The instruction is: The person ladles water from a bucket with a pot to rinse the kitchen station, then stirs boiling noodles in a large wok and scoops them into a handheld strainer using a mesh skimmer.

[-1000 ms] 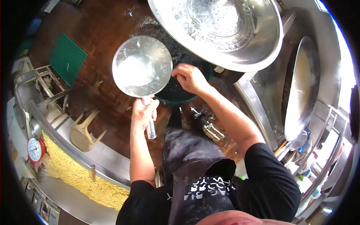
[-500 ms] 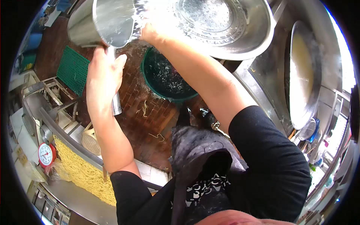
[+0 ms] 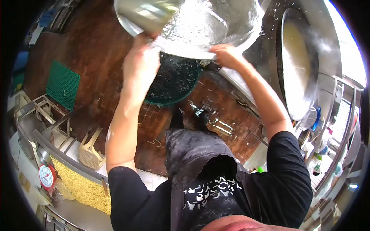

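My left hand (image 3: 142, 61) is closed around the handle of a large metal dipper (image 3: 143, 15), which is smeared by motion over the left side of a wide metal basin (image 3: 189, 52). My right hand (image 3: 228, 56) grips the basin's near rim, fingers curled over the edge. The basin is tilted toward me, with water sloshing inside and drops flying off its right side. Beneath it on the floor stands a dark green tub (image 3: 165, 103) with bubbly water in it.
A big wok (image 3: 284, 61) of cloudy liquid sits at the right. Lower left are yellow noodles (image 3: 81, 184), a red scale (image 3: 47, 177) and a beige plastic stool (image 3: 90, 154). A green mat (image 3: 63, 85) lies on the wet brick floor (image 3: 100, 77).
The basin has shifted left and tilted. My right hand has moved right onto its near rim. My left hand has carried the dipper rightward over the basin.
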Demonstrator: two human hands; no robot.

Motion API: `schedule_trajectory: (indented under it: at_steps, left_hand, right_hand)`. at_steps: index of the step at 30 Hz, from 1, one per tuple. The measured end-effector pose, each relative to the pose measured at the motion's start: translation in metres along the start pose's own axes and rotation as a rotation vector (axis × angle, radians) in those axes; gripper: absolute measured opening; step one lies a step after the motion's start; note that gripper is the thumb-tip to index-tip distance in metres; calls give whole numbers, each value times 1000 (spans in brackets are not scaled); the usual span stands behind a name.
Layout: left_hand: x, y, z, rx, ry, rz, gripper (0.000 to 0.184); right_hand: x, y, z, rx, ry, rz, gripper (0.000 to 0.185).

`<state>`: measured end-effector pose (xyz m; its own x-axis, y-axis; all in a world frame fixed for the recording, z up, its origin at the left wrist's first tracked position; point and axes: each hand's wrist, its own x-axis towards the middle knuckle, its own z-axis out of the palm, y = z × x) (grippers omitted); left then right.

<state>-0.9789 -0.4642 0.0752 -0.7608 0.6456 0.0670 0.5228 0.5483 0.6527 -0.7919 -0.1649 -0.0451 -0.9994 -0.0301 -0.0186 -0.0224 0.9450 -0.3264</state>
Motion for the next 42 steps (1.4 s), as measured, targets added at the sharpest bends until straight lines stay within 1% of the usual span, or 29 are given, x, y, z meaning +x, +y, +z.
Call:
schedule_trajectory:
  at_steps: [1,2,3,4,6,7,8,9,10,11,12,13,15,16,18,21,24,25,28,29,30,31,33,35,37,38,39,41,42]
  left_hand:
    - [-9,-15,2,-69,58,-77,22]
    - [-21,-38,4,-132,119,-158,26]
    - [-39,-71,13,-206,192,-237,30]
    - [-58,-94,21,-258,253,-291,33]
    - [-95,-127,35,-344,370,-369,39]
    - [-112,-132,38,-431,275,-589,38]
    - [-126,-140,46,-513,179,-812,37]
    - [-147,-165,74,-430,245,-615,37]
    - [-152,-162,85,-318,216,-554,40]
    - [-160,-173,98,-164,87,-540,40]
    - [-164,-177,116,-178,55,-553,39]
    - [-162,-187,131,-22,-170,-678,41]
    - [-161,-213,175,39,-191,-491,42]
    - [-149,-213,188,63,-274,-591,40]
    - [-131,-212,210,156,-386,-662,34]
    - [-121,-243,267,285,-380,-744,28]
    - [-108,-254,308,326,-435,-785,31]
    - [-102,-253,317,257,-498,-826,30]
    - [-94,-260,352,272,-643,-777,32]
    - [-112,-302,394,281,-583,-647,34]
    - [-116,-323,410,113,-736,-636,32]
    - [-113,-333,411,-54,-880,-621,30]
    - [-111,-343,399,-388,-906,-719,24]
    - [-133,-294,348,-724,-662,-932,17]
    - [-151,-254,307,-866,-572,-980,14]
    - [-169,-246,294,-949,-507,-915,17]
    - [-170,-210,255,-1088,-409,-941,20]
    - [-188,-179,207,-1222,-333,-973,24]
    - [-186,-151,168,-1147,-302,-958,27]
  right_hand:
    - [-16,27,-30,-128,-139,142,31]
    - [-33,52,-50,-289,-182,311,40]
    - [-45,62,-61,-485,0,333,33]
    - [-55,77,-61,-510,141,339,47]
    - [-75,87,-33,-401,479,405,62]
    - [-76,63,-26,-240,516,567,72]
    - [-79,43,-9,-142,650,616,73]
    - [-78,20,5,-142,680,645,72]
    - [-77,0,19,-136,703,674,72]
    - [-75,-15,35,-110,691,590,68]
    - [-72,-24,49,-84,687,507,65]
    - [-78,-18,64,-107,457,440,53]
    - [-69,-28,64,-151,371,428,47]
    - [-65,-34,60,-180,328,424,44]
    - [-62,-39,60,-218,328,412,41]
    - [-57,-41,58,-214,303,454,43]
    - [-55,-40,57,-211,292,461,50]
    - [-56,-39,59,-190,267,471,53]
    - [-57,-37,64,-212,250,479,48]
    - [-56,-36,65,-218,267,466,47]
    - [-57,-38,63,-217,248,477,47]
    - [-57,-41,61,-212,233,486,48]
    - [-55,-40,63,-206,246,481,49]
    - [-57,-39,64,-188,232,479,54]
    - [-56,-42,60,-210,239,473,55]
    - [-57,-41,59,-217,254,460,54]
    - [-59,-39,62,-225,272,447,54]
    - [-56,-47,54,-232,282,437,48]
    - [-59,-49,54,-208,291,408,46]
